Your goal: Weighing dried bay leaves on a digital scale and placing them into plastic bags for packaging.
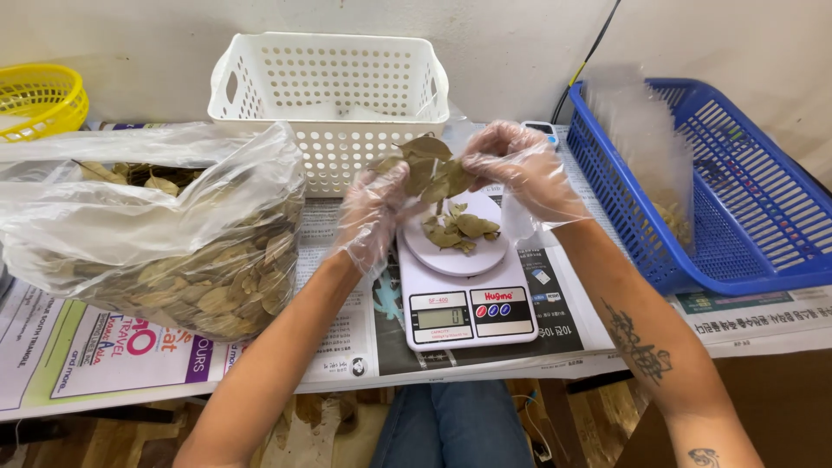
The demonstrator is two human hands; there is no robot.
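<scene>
Clear plastic gloves cover both hands, the left hand [371, 212] and right hand [518, 169] each pinching a bunch of dried leaves [431, 169] held above the white scale [464, 295], whose platform carries a few more leaves [459, 230].

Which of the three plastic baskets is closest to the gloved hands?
The white basket, directly behind the left hand and right hand. The blue basket sits farther right; the yellow basket is far left.
</scene>
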